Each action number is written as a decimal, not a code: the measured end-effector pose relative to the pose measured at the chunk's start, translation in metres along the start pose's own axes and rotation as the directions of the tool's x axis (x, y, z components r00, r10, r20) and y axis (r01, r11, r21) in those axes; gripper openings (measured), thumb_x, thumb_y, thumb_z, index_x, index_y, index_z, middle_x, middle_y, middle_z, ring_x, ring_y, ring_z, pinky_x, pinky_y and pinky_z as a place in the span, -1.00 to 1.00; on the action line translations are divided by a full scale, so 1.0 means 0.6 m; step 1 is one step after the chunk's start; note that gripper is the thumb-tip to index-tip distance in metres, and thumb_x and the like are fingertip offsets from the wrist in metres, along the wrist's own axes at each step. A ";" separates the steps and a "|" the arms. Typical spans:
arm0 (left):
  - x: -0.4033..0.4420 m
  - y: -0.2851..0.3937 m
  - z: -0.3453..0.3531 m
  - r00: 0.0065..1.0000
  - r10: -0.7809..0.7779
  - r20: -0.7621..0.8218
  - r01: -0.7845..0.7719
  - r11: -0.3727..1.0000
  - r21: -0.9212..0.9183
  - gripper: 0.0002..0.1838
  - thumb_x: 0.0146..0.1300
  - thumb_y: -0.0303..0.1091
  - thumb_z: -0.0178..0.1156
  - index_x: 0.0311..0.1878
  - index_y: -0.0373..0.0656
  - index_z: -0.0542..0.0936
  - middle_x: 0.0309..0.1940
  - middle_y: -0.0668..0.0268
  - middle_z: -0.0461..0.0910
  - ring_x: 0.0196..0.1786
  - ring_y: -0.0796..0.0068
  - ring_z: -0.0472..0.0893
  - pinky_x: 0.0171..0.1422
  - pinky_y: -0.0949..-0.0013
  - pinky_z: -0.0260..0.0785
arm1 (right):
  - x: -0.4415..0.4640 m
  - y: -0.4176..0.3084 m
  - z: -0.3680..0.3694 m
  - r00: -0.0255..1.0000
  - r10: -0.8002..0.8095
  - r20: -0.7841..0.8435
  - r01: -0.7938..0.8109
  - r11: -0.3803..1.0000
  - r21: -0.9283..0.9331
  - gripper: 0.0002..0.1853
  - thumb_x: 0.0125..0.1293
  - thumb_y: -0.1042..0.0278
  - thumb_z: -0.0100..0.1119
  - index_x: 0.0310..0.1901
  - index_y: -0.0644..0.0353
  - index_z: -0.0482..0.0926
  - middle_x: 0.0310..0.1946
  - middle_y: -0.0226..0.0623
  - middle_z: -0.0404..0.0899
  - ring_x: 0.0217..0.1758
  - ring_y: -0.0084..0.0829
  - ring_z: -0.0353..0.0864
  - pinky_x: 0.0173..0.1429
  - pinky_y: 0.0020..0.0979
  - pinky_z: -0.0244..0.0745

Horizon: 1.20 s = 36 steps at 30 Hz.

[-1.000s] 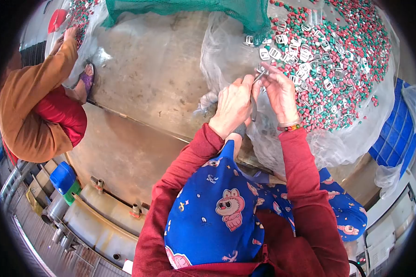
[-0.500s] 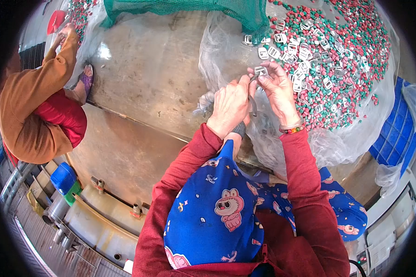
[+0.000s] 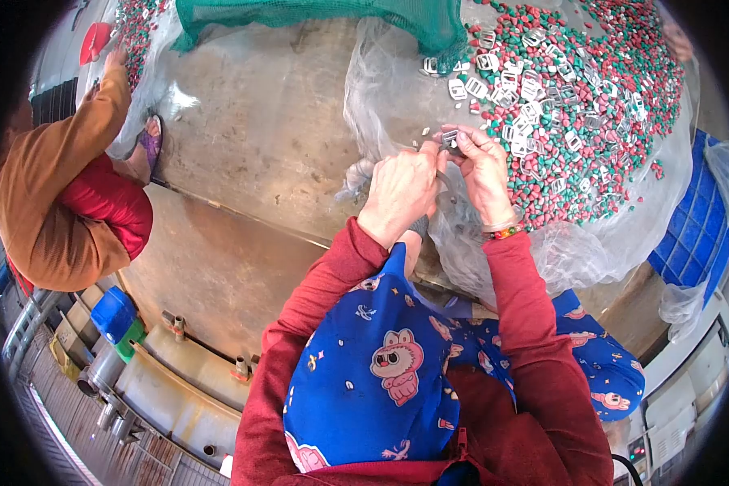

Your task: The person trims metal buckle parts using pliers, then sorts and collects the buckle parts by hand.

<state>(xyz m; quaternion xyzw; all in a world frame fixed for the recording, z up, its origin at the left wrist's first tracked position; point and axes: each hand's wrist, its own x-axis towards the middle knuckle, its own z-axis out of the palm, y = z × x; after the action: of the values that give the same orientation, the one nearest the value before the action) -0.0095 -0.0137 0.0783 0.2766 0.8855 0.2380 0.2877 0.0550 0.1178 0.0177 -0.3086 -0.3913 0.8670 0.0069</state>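
Note:
My right hand [image 3: 484, 174] pinches a metal slide buckle [image 3: 450, 138] between thumb and fingers. My left hand [image 3: 401, 190] is closed right beside it, its fingertips meeting the buckle. A thin, dark grey curved piece [image 3: 446, 183] hangs below the fingers between the two hands. Its upper end is hidden, so its kind cannot be made out. Just beyond my right hand lie several loose silver buckles [image 3: 530, 112] on a wide spread of red and green pebble-like pieces [image 3: 575, 198].
Sheer white netting [image 3: 571, 251] lies under the pile, on a worn metal table [image 3: 275, 121]. Green mesh [image 3: 316, 10] covers the back edge. Another person in a brown top [image 3: 53, 194] crouches at the left. A blue crate [image 3: 692, 223] stands at the right.
The buckle has tilted and dropped slightly, with my right fingers folding more over it. Another person's blurred hand has appeared at the top right edge. The person at left has shifted an arm.

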 end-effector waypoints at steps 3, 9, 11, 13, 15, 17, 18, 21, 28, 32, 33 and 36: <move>-0.002 -0.012 0.015 0.988 0.121 -0.094 -0.125 0.991 -0.043 -0.77 0.33 -0.22 0.02 -0.12 -0.18 0.47 -0.56 -0.04 0.55 -0.47 -0.08 0.58 -0.46 -0.01 0.36 | -0.001 0.008 0.005 0.997 0.007 -0.073 0.002 0.992 0.124 -0.76 0.41 0.44 -0.07 -0.07 0.42 0.52 -0.22 -0.08 0.63 -0.27 -0.40 0.62 -0.18 -0.41 0.52; 0.014 -0.072 0.044 0.971 0.209 -0.115 -0.229 0.953 -0.199 -0.82 0.32 -0.26 0.06 -0.15 -0.15 0.48 -0.56 -0.03 0.52 -0.47 -0.10 0.55 -0.42 0.04 0.35 | 0.008 0.027 0.011 0.989 0.022 -0.147 -0.001 0.990 0.143 -0.79 0.39 0.51 -0.09 -0.17 0.42 0.55 -0.33 -0.10 0.63 -0.49 -0.50 0.55 -0.55 -0.60 0.36; 0.022 -0.087 0.058 0.976 0.187 -0.115 -0.212 0.935 -0.285 -0.82 0.33 -0.26 0.04 -0.26 -0.17 0.49 -0.58 -0.02 0.50 -0.45 -0.11 0.55 -0.42 0.07 0.35 | 0.021 0.039 0.016 0.981 -0.009 -0.195 0.025 0.997 0.080 -0.79 0.38 0.51 -0.09 -0.18 0.42 0.55 -0.35 -0.12 0.63 -0.51 -0.51 0.53 -0.54 -0.59 0.36; 0.025 -0.081 0.059 0.985 0.146 -0.089 -0.167 0.935 -0.313 -0.80 0.34 -0.24 0.03 -0.29 -0.18 0.49 -0.58 -0.03 0.50 -0.43 -0.11 0.55 -0.42 0.07 0.35 | 0.029 0.056 0.018 0.972 -0.040 -0.232 0.053 0.997 0.050 -0.79 0.38 0.50 -0.09 -0.20 0.40 0.56 -0.39 -0.16 0.62 -0.53 -0.53 0.50 -0.53 -0.57 0.37; 0.025 -0.068 0.059 0.985 0.132 -0.112 -0.158 0.948 -0.277 -0.86 0.29 -0.32 0.03 -0.28 -0.18 0.48 -0.55 -0.05 0.53 -0.39 -0.13 0.57 -0.38 0.03 0.37 | 0.035 0.056 0.007 0.975 -0.026 -0.220 0.031 0.999 0.018 -0.80 0.38 0.50 -0.08 -0.19 0.39 0.56 -0.39 -0.18 0.62 -0.53 -0.53 0.50 -0.51 -0.55 0.39; 0.022 -0.051 0.055 0.996 0.069 -0.058 -0.073 0.994 -0.075 -0.88 0.21 -0.37 0.05 -0.26 -0.21 0.47 -0.54 -0.07 0.55 -0.39 -0.14 0.58 -0.35 -0.02 0.39 | 0.042 0.048 0.001 0.977 0.020 -0.213 -0.029 0.999 -0.036 -0.80 0.39 0.48 -0.08 -0.18 0.36 0.56 -0.39 -0.20 0.62 -0.51 -0.52 0.53 -0.47 -0.51 0.44; 0.022 -0.043 0.052 0.999 0.035 -0.039 -0.034 0.999 0.027 -0.87 0.18 -0.39 0.06 -0.25 -0.22 0.47 -0.53 -0.08 0.56 -0.39 -0.15 0.58 -0.33 -0.04 0.39 | 0.032 0.034 -0.001 0.986 0.031 -0.162 -0.044 0.996 -0.076 -0.80 0.40 0.48 -0.08 -0.15 0.35 0.56 -0.37 -0.21 0.61 -0.47 -0.50 0.56 -0.43 -0.49 0.46; 0.019 -0.023 0.033 1.000 0.014 -0.016 -0.013 1.000 0.023 -0.83 0.09 -0.43 0.06 -0.24 -0.27 0.46 -0.51 -0.11 0.57 -0.39 -0.16 0.59 -0.31 -0.09 0.40 | 0.013 0.003 0.006 0.993 0.045 -0.106 -0.059 0.989 -0.133 -0.79 0.40 0.46 -0.07 -0.10 0.35 0.55 -0.32 -0.22 0.61 -0.44 -0.47 0.58 -0.38 -0.48 0.47; 0.009 -0.022 0.034 0.995 0.072 -0.072 -0.074 0.997 -0.023 -0.84 0.20 -0.36 0.06 -0.22 -0.24 0.44 -0.58 -0.07 0.55 -0.44 -0.15 0.58 -0.37 -0.09 0.38 | 0.018 0.032 -0.014 0.991 0.036 -0.126 -0.032 0.999 0.038 -0.75 0.44 0.40 -0.11 -0.05 0.35 0.52 -0.31 -0.20 0.62 -0.46 -0.51 0.52 -0.39 -0.51 0.39; 0.007 -0.018 0.027 0.992 0.127 -0.016 -0.128 0.992 -0.002 -0.80 0.33 -0.27 0.01 -0.22 -0.23 0.43 -0.55 -0.08 0.55 -0.45 -0.13 0.57 -0.40 -0.08 0.37 | 0.012 0.039 -0.006 0.978 0.014 -0.209 0.013 0.992 0.124 -0.76 0.44 0.41 -0.13 -0.11 0.36 0.52 -0.39 -0.20 0.63 -0.57 -0.61 0.40 -0.53 -0.61 0.22; 0.010 -0.021 0.028 0.992 0.126 -0.027 -0.127 0.991 -0.033 -0.79 0.34 -0.25 0.01 -0.22 -0.23 0.44 -0.53 -0.08 0.55 -0.43 -0.12 0.57 -0.39 -0.07 0.37 | 0.009 0.035 -0.003 0.977 0.001 -0.215 0.030 0.990 0.140 -0.76 0.44 0.41 -0.13 -0.11 0.37 0.52 -0.39 -0.19 0.63 -0.57 -0.61 0.39 -0.53 -0.61 0.21; 0.010 -0.030 0.044 0.982 0.187 -0.009 -0.186 0.963 -0.193 -0.76 0.36 -0.21 0.01 -0.23 -0.22 0.47 -0.49 -0.07 0.56 -0.39 -0.10 0.58 -0.36 -0.02 0.38 | 0.010 0.036 -0.009 0.974 0.055 -0.221 0.007 0.963 0.270 -0.76 0.44 0.38 -0.13 -0.12 0.36 0.50 -0.39 -0.23 0.59 -0.56 -0.58 0.40 -0.56 -0.61 0.20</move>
<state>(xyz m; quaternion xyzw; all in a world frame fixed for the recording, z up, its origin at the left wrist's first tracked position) -0.0031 -0.0164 0.0466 0.3305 0.8269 0.3476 0.2935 0.0578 0.1080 -0.0029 -0.4062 -0.2627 0.8713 0.0829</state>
